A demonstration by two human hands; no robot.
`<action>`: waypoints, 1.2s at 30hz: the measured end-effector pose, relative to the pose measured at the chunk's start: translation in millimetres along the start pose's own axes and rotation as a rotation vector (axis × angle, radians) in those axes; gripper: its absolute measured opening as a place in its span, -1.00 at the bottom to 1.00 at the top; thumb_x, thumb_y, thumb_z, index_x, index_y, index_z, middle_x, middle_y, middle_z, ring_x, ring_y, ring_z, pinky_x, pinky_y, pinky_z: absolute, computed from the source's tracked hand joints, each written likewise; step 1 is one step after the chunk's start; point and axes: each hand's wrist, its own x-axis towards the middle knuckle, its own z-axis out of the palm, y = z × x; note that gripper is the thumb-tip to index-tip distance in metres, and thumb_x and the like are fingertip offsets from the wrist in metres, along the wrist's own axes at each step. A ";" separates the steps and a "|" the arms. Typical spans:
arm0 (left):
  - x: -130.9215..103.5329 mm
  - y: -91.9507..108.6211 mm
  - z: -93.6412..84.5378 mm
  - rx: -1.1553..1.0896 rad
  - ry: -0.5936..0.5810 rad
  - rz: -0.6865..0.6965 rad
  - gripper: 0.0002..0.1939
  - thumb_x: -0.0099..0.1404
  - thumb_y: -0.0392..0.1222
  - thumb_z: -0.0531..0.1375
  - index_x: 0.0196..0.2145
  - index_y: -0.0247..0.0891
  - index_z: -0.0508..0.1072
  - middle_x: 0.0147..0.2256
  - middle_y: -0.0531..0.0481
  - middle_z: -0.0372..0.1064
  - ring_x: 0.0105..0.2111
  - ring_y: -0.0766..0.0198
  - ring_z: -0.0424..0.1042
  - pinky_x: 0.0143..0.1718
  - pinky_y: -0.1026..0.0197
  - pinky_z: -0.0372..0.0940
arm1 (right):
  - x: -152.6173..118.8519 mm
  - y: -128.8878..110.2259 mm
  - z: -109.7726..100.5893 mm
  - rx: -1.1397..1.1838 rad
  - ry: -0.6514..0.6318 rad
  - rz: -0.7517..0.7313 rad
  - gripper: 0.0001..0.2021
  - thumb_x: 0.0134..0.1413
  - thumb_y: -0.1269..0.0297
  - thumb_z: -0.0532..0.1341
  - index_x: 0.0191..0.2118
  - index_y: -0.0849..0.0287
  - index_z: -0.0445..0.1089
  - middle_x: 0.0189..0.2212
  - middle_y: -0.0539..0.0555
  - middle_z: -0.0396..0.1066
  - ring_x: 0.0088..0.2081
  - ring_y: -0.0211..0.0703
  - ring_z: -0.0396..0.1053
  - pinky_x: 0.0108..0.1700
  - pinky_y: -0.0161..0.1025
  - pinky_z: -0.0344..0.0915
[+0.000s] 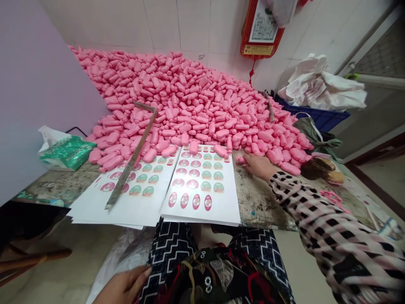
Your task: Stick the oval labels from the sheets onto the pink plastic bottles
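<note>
A worn, paint-stained table stands against a tiled wall. Near its front edge, just beside the right-hand sheets, a small pink piece lies at the fingertips of the right hand; the fingers reach forward, partly curled, and I cannot tell whether they pinch it or only touch it. Behind spreads a big heap of pink pieces, a few of them resting on the top edges of the left sticker sheets and right sticker sheets. A metal bar with a bent end lies aslant across the left sheets and the heap. The left hand is low by the lap, thumb near the fingers; whether it grips anything, I cannot tell. Pulling a piece from the heap's foot could send others rolling onto the sheets or floor, and a sleeve brushing the heap's edge might do likewise. Knocking the bar could drag the loose sheets askew.
</note>
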 end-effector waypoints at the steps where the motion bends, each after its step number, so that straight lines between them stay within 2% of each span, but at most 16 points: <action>1: -2.1 26.2 -5.3 -0.057 -0.042 0.024 -0.58 0.13 0.19 0.05 -0.29 -0.07 0.56 -0.42 0.04 0.50 -0.41 0.10 0.44 -0.27 0.13 0.33 | -7.6 -4.0 -1.7 0.053 0.044 0.033 -0.70 0.14 0.24 0.10 -0.03 0.25 0.30 -0.09 0.27 0.34 -0.10 0.07 0.32 -0.17 -0.12 0.21; 3: -0.9 76.2 -8.2 -0.219 -0.052 0.104 -0.55 0.18 0.14 0.06 -0.08 -0.09 0.47 -0.34 0.01 0.48 -0.45 0.19 0.40 -0.32 0.15 0.33 | -29.0 -22.9 -5.0 0.347 0.156 0.092 -0.65 0.12 0.24 0.12 0.03 0.22 0.25 -0.11 0.22 0.36 -0.13 0.00 0.33 -0.18 -0.14 0.24; 4: 2.9 97.8 -5.4 -0.333 -0.085 0.155 -0.54 0.19 0.11 0.09 -0.01 -0.12 0.42 -0.26 -0.03 0.47 -0.39 0.21 0.42 -0.25 0.15 0.33 | -43.0 -37.9 -6.3 0.616 0.212 0.096 -0.62 0.10 0.25 0.14 0.05 0.19 0.23 -0.13 0.18 0.37 -0.17 -0.07 0.34 -0.20 -0.18 0.26; 5: 8.5 116.3 0.3 -0.478 -0.072 0.205 -0.52 0.19 0.07 0.12 0.04 -0.13 0.36 -0.16 -0.07 0.44 -0.30 0.21 0.43 -0.18 0.14 0.32 | -58.7 -56.0 -7.2 0.923 0.200 0.067 -0.61 0.09 0.23 0.15 0.04 0.16 0.23 -0.17 0.13 0.38 -0.23 -0.13 0.35 -0.24 -0.20 0.28; 6: 15.3 131.5 8.2 -0.632 -0.062 0.273 -0.49 0.19 0.03 0.15 0.09 -0.11 0.29 -0.04 -0.10 0.36 -0.19 0.21 0.41 -0.10 0.14 0.29 | -75.5 -76.1 -7.6 1.192 0.122 0.035 -0.60 0.06 0.18 0.18 0.02 0.16 0.24 -0.24 0.09 0.39 -0.30 -0.17 0.35 -0.27 -0.22 0.30; 8: 30.1 152.5 27.8 -0.913 -0.100 0.368 -0.45 0.20 -0.04 0.17 0.14 -0.09 0.20 0.10 -0.13 0.21 -0.02 0.20 0.32 0.00 0.15 0.23 | -108.6 -116.1 -6.5 1.528 -0.019 0.030 -0.61 -0.04 0.15 0.26 -0.06 0.15 0.28 -0.39 0.00 0.37 -0.41 -0.24 0.33 -0.32 -0.26 0.31; 10: 42.1 162.7 46.0 -1.113 -0.174 0.378 -0.51 0.23 -0.06 0.16 0.10 -0.16 0.22 0.07 -0.16 0.23 0.00 0.20 0.29 -0.01 0.17 0.23 | -134.2 -144.8 -3.0 1.655 -0.148 -0.023 -0.67 -0.03 0.16 0.25 -0.12 0.15 0.32 -0.36 0.01 0.38 -0.33 -0.24 0.34 -0.23 -0.25 0.31; 11: 46.2 164.6 52.3 -1.175 -0.209 0.358 -0.55 0.23 -0.06 0.16 0.06 -0.20 0.25 0.03 -0.16 0.27 -0.02 0.20 0.31 -0.04 0.18 0.26 | -142.3 -151.9 -0.5 1.663 -0.143 -0.055 -0.68 -0.01 0.17 0.25 -0.12 0.14 0.33 -0.30 0.02 0.38 -0.25 -0.22 0.34 -0.16 -0.24 0.29; 14: 51.6 161.4 56.6 -1.191 -0.243 0.279 -0.60 0.19 -0.04 0.18 -0.04 -0.21 0.29 -0.07 -0.14 0.33 -0.26 0.24 0.42 -0.30 0.20 0.35 | -146.7 -144.4 9.4 1.488 -0.141 -0.082 -0.62 0.03 0.11 0.21 -0.01 0.08 0.30 -0.27 0.03 0.34 -0.26 -0.21 0.33 -0.20 -0.25 0.29; 17: 53.6 152.5 46.6 -0.967 -0.078 0.257 -0.60 0.12 -0.03 0.24 -0.11 -0.22 0.31 -0.15 -0.10 0.38 -0.50 0.34 0.37 -0.50 0.27 0.25 | -132.7 -119.9 19.5 1.072 -0.020 -0.013 -0.70 0.14 0.09 0.10 -0.07 0.06 0.37 -0.31 0.03 0.31 -0.32 -0.21 0.31 -0.27 -0.26 0.25; 20: 57.6 146.0 37.1 -0.453 0.202 0.324 -0.72 0.08 -0.06 0.24 -0.26 -0.22 0.38 -0.27 -0.02 0.41 -0.39 0.24 0.36 -0.37 0.23 0.22 | -119.3 -112.1 25.1 0.677 0.098 -0.003 -0.77 0.19 0.17 0.05 -0.19 0.05 0.43 -0.31 0.04 0.32 -0.27 -0.18 0.32 -0.26 -0.27 0.17; 23: 62.9 144.4 33.9 0.065 0.357 0.395 -0.73 0.19 -0.10 0.12 -0.15 -0.16 0.38 -0.19 -0.04 0.42 -0.19 0.09 0.36 -0.22 0.14 0.17 | -113.5 -123.0 25.5 0.478 0.128 -0.014 -0.80 0.21 0.21 0.04 -0.21 0.06 0.39 -0.29 0.02 0.34 -0.29 -0.20 0.32 -0.34 -0.30 0.11; 25: 66.0 145.4 33.9 0.264 0.364 0.389 -0.64 0.25 -0.10 0.05 0.00 -0.16 0.30 -0.11 -0.11 0.40 -0.14 0.03 0.37 -0.23 0.12 0.16 | -111.9 -131.4 24.9 0.396 0.134 -0.018 -0.81 0.22 0.22 0.03 -0.22 0.07 0.37 -0.29 0.02 0.33 -0.31 -0.21 0.32 -0.37 -0.30 0.08; 28: 69.2 147.6 34.5 0.416 0.342 0.347 -0.55 0.26 -0.07 0.03 0.09 -0.18 0.20 -0.11 -0.17 0.40 -0.14 -0.01 0.38 -0.28 0.13 0.16 | -109.8 -137.1 24.1 0.300 0.130 -0.023 -0.81 0.23 0.22 0.02 -0.23 0.07 0.36 -0.29 0.02 0.32 -0.32 -0.22 0.32 -0.40 -0.30 0.05; 36: 68.7 150.2 33.9 0.475 0.328 0.333 -0.59 0.26 -0.08 0.04 0.07 -0.16 0.18 -0.17 -0.15 0.42 -0.17 0.01 0.39 -0.31 0.15 0.14 | -106.7 -134.3 16.4 0.220 0.078 -0.087 -0.79 0.23 0.22 0.03 -0.27 0.06 0.40 -0.30 0.03 0.34 -0.30 -0.21 0.33 -0.40 -0.29 0.05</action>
